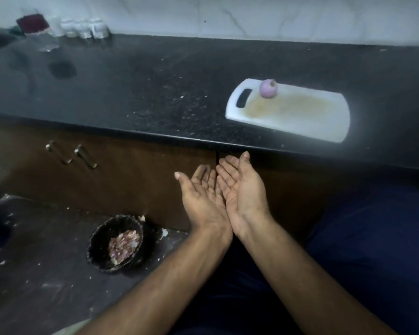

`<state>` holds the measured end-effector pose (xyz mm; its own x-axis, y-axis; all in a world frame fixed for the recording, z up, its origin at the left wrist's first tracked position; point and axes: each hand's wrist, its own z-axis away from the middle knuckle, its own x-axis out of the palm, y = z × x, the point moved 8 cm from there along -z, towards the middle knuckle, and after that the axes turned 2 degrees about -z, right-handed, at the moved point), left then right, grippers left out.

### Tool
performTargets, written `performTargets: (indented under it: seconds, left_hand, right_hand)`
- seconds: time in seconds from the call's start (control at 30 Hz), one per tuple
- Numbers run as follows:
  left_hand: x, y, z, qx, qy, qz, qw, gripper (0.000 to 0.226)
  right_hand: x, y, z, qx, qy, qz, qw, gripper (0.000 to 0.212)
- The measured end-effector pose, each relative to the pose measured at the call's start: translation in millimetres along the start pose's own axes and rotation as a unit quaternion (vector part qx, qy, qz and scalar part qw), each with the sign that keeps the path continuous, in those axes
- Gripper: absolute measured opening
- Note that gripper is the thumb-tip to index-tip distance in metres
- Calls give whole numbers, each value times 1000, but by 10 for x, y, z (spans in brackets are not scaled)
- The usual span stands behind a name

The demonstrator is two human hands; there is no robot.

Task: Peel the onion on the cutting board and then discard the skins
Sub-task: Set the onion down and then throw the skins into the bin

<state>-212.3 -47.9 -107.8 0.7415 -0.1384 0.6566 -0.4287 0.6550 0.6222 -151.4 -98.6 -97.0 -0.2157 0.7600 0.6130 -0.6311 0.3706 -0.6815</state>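
Note:
A pale purple onion (267, 88) stands on the far left part of a white cutting board (298, 117), which lies on the black counter at the right. My left hand (202, 197) and my right hand (243, 187) are held palm up, side by side and touching, below the counter's front edge. Both are empty with fingers spread. On the floor at lower left stands a black bin (99, 240) with reddish onion skins (124, 244) in it.
The dark counter (143, 93) runs across the view, with a red-lidded jar (35, 30) and small white containers (85, 27) at its far left. Brown cabinet doors with two metal handles (72, 154) sit below. Scraps litter the floor around the bin.

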Motion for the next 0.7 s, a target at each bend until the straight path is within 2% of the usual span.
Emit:
performTargets:
  seconds: [0.2, 0.4, 0.7]
  left_hand:
    - [479, -126, 179, -3, -73, -24, 997, 77]
    - [942, -184, 212, -18, -116, -26, 993, 76]
    - [1397, -267, -23, -47, -114, -50, 991, 67]
  right_hand:
    - [-171, -522, 144, -86, 18, -44, 995, 52]
    - [-223, -956, 117, -133, 42, -92, 986, 52]
    - [-224, -1333, -167, -149, 70, -110, 980, 56]
